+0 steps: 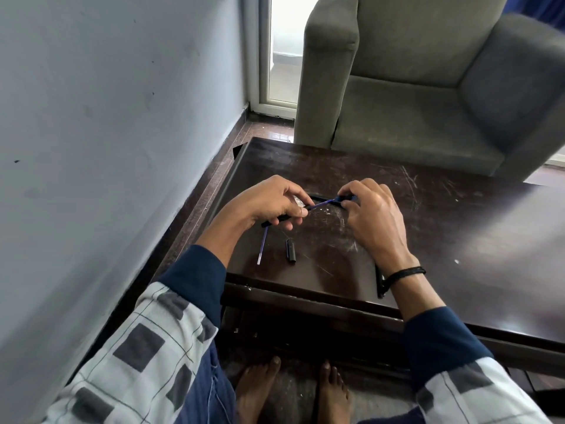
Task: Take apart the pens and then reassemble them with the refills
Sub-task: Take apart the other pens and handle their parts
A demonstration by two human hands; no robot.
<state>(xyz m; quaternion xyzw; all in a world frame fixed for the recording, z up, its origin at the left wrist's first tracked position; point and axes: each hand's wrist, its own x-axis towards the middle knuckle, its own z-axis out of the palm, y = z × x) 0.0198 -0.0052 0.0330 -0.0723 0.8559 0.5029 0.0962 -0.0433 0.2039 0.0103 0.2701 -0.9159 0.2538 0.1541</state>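
Note:
My left hand [272, 200] grips a black pen barrel [275, 220] above the dark table [428, 228]. My right hand [371, 209] pinches a blue pen tip section [347, 198]. A thin purple refill [322, 204] spans the gap between the two hands. A second purple refill [263, 244] lies on the table below my left hand. Next to it rests a black pen cap [291, 248]. Another black pen part [321, 197] lies on the table behind the refill, partly hidden by my fingers.
A grey armchair [428, 87] stands at the table's far edge. A pale wall [107, 133] runs along the left, close to the table's left side. A black part [380, 283] sits at the near edge by my right wrist. My bare feet [293, 390] are under the table.

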